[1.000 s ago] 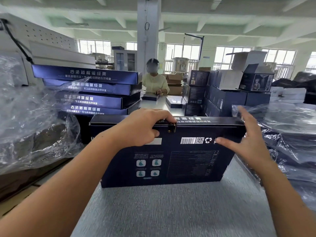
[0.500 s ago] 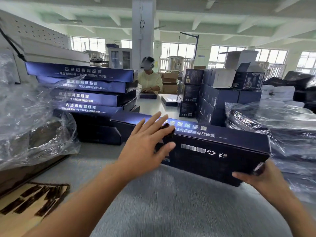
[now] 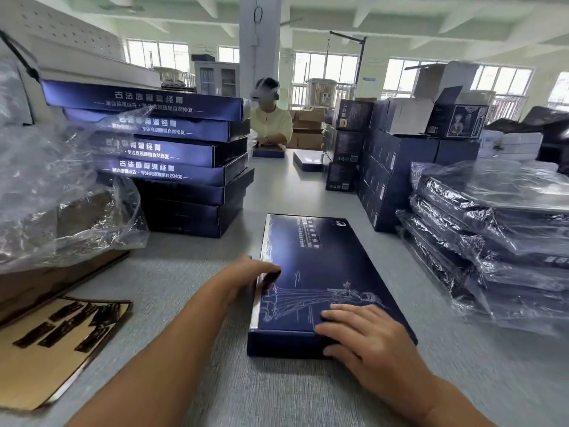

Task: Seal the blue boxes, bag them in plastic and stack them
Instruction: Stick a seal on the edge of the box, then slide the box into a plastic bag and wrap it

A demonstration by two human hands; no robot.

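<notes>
Head view: the blue box [image 3: 320, 272] lies flat, lid up, near the table's [image 3: 191, 303] front edge; my right hand [image 3: 366, 337] presses its near corner, fingers straight and spread, and my left hand [image 3: 246, 278] rests extended fingers on its left edge. Judged status: sealing underway, bagging pending; unbagged boxes [image 3: 172, 155] wait rear-left, and the bagged stack [image 3: 498, 241] stands at the right edge.

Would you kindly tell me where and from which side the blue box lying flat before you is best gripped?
Probably by its two long edges, about midway, one hand from each side. The blue box lies flat on the table, thin and broad, lengthwise away from you, likely too wide for one hand. The left hand touches its left edge; the right hand rests flat on top.
</notes>
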